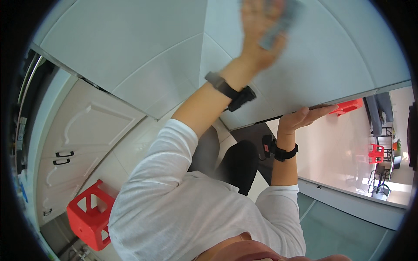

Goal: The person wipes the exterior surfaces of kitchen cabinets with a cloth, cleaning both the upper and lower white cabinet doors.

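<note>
My left hand [258, 36], blurred, is at the top against a pale tiled wall [313, 62]. It grips a grey-blue cloth [281, 27], with the thumb along the near side; the cloth's far part is blurred. Lower and to the right, my right hand [303, 118] touches the wall's lower edge at the opening to another room. It holds nothing that I can see, and its fingers point right. A black strap with a small device [240, 98] circles my left wrist. A similar strapped device [269, 146] is on my right wrist.
Another tiled wall [130, 49] meets this one at a corner. White cabinets [88, 120] with black handles stand left, above a red plastic stool [91, 215]. Through the opening are another red stool [376, 153], a grey sofa [374, 114] and a light floor [326, 153].
</note>
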The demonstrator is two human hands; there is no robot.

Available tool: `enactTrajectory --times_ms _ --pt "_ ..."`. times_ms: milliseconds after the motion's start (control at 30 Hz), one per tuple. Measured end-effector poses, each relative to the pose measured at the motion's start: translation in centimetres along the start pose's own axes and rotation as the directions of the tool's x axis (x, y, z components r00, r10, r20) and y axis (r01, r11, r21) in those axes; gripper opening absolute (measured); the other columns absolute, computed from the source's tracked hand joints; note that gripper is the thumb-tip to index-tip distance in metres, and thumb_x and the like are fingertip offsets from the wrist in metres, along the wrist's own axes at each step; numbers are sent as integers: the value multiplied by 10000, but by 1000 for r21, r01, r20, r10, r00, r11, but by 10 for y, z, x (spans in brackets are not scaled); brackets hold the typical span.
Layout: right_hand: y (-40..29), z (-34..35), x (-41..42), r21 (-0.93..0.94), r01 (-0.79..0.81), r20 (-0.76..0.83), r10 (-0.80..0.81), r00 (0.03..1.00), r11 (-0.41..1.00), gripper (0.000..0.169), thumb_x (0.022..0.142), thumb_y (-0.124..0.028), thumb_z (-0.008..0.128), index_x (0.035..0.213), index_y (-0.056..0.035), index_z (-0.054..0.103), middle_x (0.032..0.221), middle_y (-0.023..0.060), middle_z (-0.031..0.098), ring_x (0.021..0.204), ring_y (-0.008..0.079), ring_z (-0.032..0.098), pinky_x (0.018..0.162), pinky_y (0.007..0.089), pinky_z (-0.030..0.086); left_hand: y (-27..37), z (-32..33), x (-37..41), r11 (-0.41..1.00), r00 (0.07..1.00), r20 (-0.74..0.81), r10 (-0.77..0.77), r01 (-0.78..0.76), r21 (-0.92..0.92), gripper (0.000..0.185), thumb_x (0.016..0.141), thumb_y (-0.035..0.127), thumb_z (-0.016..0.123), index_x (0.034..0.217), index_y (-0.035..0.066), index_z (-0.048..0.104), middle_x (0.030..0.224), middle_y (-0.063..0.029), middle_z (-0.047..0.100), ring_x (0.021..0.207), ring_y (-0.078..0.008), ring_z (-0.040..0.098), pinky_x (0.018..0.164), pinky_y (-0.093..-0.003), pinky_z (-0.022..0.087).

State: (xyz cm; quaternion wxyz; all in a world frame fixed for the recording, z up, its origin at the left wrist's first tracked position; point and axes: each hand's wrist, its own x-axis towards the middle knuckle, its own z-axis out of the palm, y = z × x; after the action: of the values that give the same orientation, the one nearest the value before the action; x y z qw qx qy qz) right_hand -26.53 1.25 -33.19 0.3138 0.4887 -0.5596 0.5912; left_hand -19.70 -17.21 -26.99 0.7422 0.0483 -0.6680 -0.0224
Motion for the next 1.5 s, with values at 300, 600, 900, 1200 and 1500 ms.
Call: enactTrajectory --times_ms 300,600,900,1200,1500 --pt "-9 2 8 -33 -70 13 71 997 997 894 951 -552 354 1469 82 -6 1522 273 146 1396 378 229 1115 464 233 15 -32 -198 321 334 125 -934 940 -114 676 919 187 440 1478 -54 147 1567 -224 38 1453 -361 -5 1167 -442 12" --pt "-6 -4 6 272 -113 75 97 993 956 957 908 -654 340 1471 70 67 1508 241 192 1374 344 274 1098 449 263 79 -14 -18 959 811 520 270 -177 -223 723 675 344 733 1354 371 486 1507 -68 335 1299 -401 324 964 -567 340" --pt "-20 1 17 57 -82 20 81 997 995 1036 880 -726 323 1476 71 36 1542 248 117 1421 355 180 1122 477 222 33 -11 76 988 979 202 12 20 -155 643 855 283 553 1462 233 348 1551 -118 219 1411 -387 168 1118 -531 192" --pt "-6 -1 10 -15 -12 17 12 1000 1000 921 932 -587 351 1474 72 5 1526 281 120 1408 389 202 1120 485 221 -73 -20 -89 786 790 15 -614 613 -81 638 928 269 427 1487 30 233 1569 -199 71 1439 -388 41 1148 -513 56" --pt "-8 -3 12 -30 22 23 -21 1000 999 912 930 -584 366 1484 43 2 1534 277 92 1414 392 187 1112 492 247 56 -42 -307 -809 -385 714 -585 338 -481 706 946 461 384 1463 -2 249 1543 -162 203 1412 -288 203 1154 -397 166"
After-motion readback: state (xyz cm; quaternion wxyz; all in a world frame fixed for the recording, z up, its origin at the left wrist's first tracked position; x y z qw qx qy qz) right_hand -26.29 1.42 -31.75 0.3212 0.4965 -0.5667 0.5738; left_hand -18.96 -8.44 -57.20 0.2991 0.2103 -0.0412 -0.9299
